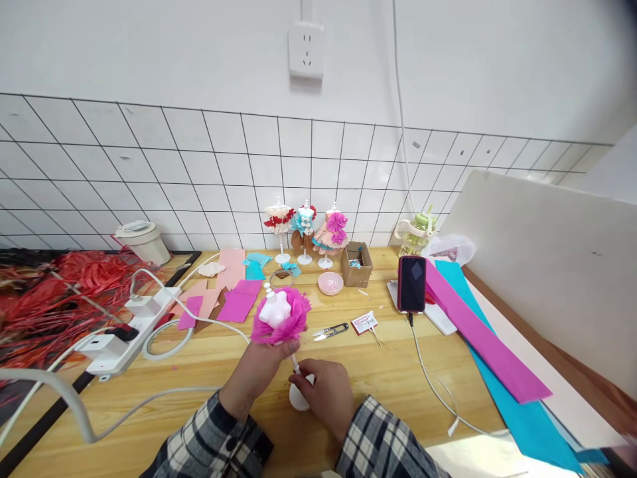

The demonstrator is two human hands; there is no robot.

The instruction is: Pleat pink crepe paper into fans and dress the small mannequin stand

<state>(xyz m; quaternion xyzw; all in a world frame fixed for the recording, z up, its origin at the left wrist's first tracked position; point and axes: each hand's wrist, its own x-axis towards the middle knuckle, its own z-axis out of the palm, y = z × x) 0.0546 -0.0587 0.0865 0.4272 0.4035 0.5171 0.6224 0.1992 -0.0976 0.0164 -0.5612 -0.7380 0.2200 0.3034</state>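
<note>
A small white dress-form mannequin (275,309) leans slightly to the left in front of me, with a ruffle of magenta crepe paper (293,318) around its body. My left hand (263,368) is closed around it just below the ruffle; some of its fingers are hidden behind the paper. Lower down, my right hand (326,392) pinches the thin white pole near the round white base (298,397). Beyond my hands lie black-handled thread snips (332,330) and a small white-and-red card (365,322) with thread.
Three dressed mini mannequins (305,229) stand by the tiled wall, near a cardboard box (357,265) and pink dish (330,283). Paper pieces (240,301) and a power strip (134,332) with cables lie left. A phone (412,284) and long crepe strips (485,332) are right.
</note>
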